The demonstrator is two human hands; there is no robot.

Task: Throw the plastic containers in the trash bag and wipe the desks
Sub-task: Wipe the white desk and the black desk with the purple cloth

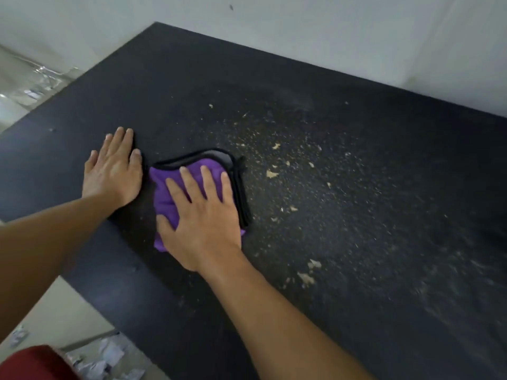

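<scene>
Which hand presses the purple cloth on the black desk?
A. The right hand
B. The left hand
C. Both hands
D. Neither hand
A: the right hand lies flat on the cloth, while the left hand rests on the bare desk beside it.

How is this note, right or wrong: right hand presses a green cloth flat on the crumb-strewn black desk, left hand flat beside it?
Wrong on the colour: the cloth is purple, not green. The head view shows the right hand pressing it flat on the crumb-strewn black desk, the left hand flat beside it.
</scene>
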